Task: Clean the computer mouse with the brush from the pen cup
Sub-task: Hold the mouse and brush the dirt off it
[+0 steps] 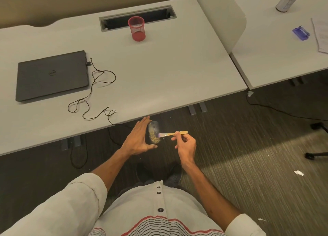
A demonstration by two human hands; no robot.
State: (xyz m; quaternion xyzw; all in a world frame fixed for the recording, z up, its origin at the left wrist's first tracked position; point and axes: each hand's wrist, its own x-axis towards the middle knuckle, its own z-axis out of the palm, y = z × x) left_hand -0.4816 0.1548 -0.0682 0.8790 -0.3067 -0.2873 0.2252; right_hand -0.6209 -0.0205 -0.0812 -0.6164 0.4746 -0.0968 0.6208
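Computer mouse point(153, 133), dark and speckled with tan dust, is held off the near edge of the desk point(159, 72), gripped between the left hand point(137, 138) fingers and thumb. Right hand point(184, 143) pinches the wooden brush point(173, 133), bristles touching the mouse. Red pen cup point(136, 28) stands far back on the desk.

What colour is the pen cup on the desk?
Red mesh; the pen cup shows clearly in the head view.

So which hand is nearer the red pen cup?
Left. The left hand is below the pen cup, off the desk edge; the right hand is lower and farther right.
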